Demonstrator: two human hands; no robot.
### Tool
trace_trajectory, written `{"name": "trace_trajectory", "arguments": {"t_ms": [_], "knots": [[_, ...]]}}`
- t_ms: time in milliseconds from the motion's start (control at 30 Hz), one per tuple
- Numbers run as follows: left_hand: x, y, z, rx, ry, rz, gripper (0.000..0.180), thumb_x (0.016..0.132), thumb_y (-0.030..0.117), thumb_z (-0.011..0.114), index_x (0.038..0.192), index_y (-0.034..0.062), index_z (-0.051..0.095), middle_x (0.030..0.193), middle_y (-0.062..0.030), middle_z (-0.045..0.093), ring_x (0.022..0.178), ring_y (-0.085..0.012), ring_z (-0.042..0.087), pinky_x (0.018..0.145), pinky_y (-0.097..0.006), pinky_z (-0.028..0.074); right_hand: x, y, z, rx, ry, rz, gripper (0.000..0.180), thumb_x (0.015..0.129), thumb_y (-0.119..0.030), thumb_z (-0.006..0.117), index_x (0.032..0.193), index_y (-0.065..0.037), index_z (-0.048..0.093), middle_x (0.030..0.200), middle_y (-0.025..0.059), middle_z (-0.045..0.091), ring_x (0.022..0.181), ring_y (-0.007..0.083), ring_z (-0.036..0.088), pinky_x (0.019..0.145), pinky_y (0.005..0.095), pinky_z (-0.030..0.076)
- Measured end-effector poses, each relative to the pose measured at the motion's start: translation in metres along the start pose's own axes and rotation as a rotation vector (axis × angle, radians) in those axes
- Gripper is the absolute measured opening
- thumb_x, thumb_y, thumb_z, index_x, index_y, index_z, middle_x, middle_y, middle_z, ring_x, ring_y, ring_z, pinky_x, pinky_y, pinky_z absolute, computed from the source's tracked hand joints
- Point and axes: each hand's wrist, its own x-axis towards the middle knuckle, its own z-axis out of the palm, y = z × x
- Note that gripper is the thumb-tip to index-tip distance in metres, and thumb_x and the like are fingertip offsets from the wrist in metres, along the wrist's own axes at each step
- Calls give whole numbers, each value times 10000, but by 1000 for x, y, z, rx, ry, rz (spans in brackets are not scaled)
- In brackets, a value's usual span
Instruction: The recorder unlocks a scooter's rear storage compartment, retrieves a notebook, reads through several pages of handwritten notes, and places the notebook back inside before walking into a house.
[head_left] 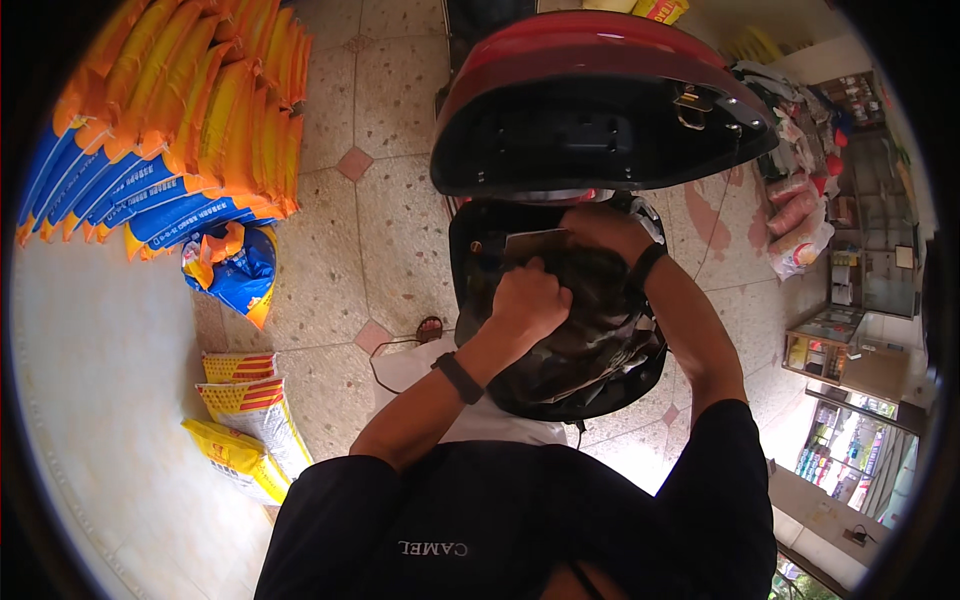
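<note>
Lid [590, 50] up, unclosed | dark bag [570, 345] in box [468, 235] | your left hand [533, 303] clenched, on what unclear; right hand [608, 230]: can't tell

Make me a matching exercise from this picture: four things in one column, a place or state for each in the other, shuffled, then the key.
Things:
1. Red-shelled lid
2. Dark camouflage fabric
3. Left hand
4. Orange-and-blue sacks

Places and states:
A. Curled into a fist
B. Piled at the picture's upper left
C. Swung open
D. Inside the black storage box

Right pairs: 1-C, 2-D, 3-A, 4-B
</note>
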Motion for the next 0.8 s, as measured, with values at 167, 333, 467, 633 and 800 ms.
{"name": "trace_trajectory", "arguments": {"t_ms": [167, 333, 467, 633, 800], "knots": [[1, 1, 7, -2, -34, 81, 381, 856, 301, 515, 674, 35, 719, 808, -177, 673, 700, -330, 687, 662, -445, 569, 6, 13, 22, -102, -39, 26, 197, 775, -228, 694, 902, -80, 719, 873, 180, 705, 889, 332, 697, 734, 440, 540], [10, -14, 8, 10, -9, -17, 392, 868, 303, 501, 662, 47, 714, 754, -155, 688, 731, -313, 693, 650, -443, 567, 15, -15, 20, -350, 218, 88, 176, 793, -238, 663, 895, -107, 722, 878, 175, 701, 873, 332, 699, 745, 450, 559], [11, -19, 3, 7, -28, -15, 392, 868, 303, 500, 677, 39, 718, 782, -170, 697, 745, -319, 695, 657, -444, 568, 10, -13, 20, -262, 226, 95, 201, 845, -248, 618, 979, -135, 716, 938, 151, 707, 894, 334, 697, 788, 446, 562], [10, -12, 8, 49, -29, 173, 388, 858, 305, 509, 688, 28, 721, 785, -183, 692, 724, -342, 696, 681, -459, 573, 2, 29, 69, 115, 528, -80, 243, 909, -233, 577, 1117, -176, 689, 996, 137, 712, 921, 342, 692, 802, 449, 558], [26, -27, 4, 44, -133, -86, 428, 878, 343, 482, 770, 9, 726, 925, -215, 702, 783, -376, 704, 746, -473, 573, -15, -10, 17, -86, 493, 163, 229, 912, -234, 598, 1114, -172, 687, 980, 143, 711, 913, 354, 687, 800, 463, 556]]}}
